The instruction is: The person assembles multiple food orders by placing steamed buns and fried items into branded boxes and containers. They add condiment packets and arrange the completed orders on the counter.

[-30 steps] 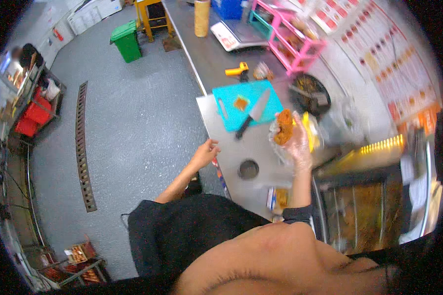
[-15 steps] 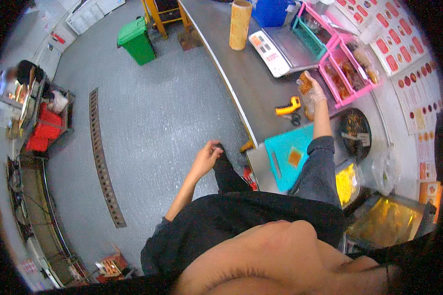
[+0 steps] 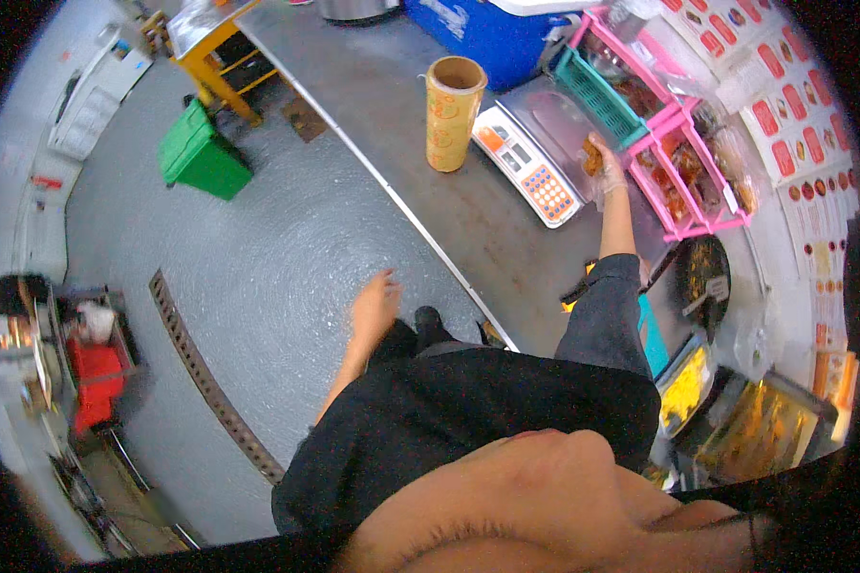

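Observation:
My right hand (image 3: 611, 178), in a clear plastic glove, is closed on a brown piece of food (image 3: 592, 159), whose exact kind I cannot make out. It is at the right edge of the digital scale (image 3: 551, 196), beside pink baskets (image 3: 674, 234) holding packaged food and a teal basket (image 3: 613, 118). Bare and a little blurred, my left hand (image 3: 376, 304) hangs over the floor, fingers loosely apart and nothing in them. Behind my right sleeve, the turquoise cutting board (image 3: 652, 336) is mostly hidden. A wide yellowish roll (image 3: 448, 134) stands upright left of the scale.
A blue cooler box (image 3: 473, 38) stands at the counter's far end. Near my right arm are a round black pan (image 3: 705, 277), a container of yellow food (image 3: 686, 390) and a metal tray (image 3: 764, 425). A green bin (image 3: 205, 153) stands on the floor; another person (image 3: 14, 296) is far left.
I have moved along the counter toward the scale. My right hand carries the brown food from beside the yellow handheld tool to the scale's edge. My left hand has swung slightly left.

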The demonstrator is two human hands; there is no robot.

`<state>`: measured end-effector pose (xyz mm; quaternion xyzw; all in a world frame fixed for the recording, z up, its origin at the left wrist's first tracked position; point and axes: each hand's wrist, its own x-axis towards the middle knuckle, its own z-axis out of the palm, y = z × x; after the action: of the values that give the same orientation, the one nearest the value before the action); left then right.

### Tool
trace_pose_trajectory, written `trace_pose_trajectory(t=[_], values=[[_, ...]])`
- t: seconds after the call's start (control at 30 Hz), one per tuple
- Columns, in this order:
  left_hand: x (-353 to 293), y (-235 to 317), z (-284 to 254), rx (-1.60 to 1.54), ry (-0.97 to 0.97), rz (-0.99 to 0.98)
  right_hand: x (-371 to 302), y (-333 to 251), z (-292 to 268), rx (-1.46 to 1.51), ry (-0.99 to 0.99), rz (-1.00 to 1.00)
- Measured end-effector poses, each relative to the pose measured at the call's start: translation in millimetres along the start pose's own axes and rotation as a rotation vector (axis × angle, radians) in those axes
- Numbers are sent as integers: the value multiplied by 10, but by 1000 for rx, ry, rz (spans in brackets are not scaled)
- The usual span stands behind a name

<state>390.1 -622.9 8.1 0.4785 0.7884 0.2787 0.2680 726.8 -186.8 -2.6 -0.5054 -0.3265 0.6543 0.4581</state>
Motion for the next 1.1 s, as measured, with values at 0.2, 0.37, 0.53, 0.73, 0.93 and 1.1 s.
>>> trace_pose_trajectory(t=[0.2,0.37,0.53,0.73,0.93,1.1], values=[[1515,1107,1594,180,-162,924,-484,-261,290,-19,117,-103],[2242,1218,2357,266,-215,1140,-850,-452,489,78,243,-214],[2242,1146,2422,345,-291,1159,-862,-338,262,85,353,-145],[2254,1132,2370,271,-313,1123,-685,-215,572,-101,310,2],[2106,1160,1966,38,-442,1174,-222,-19,252,-1378,576,-187],[1718,796,1523,-103,-509,1155,-494,-471,365,-1342,912,-471]])
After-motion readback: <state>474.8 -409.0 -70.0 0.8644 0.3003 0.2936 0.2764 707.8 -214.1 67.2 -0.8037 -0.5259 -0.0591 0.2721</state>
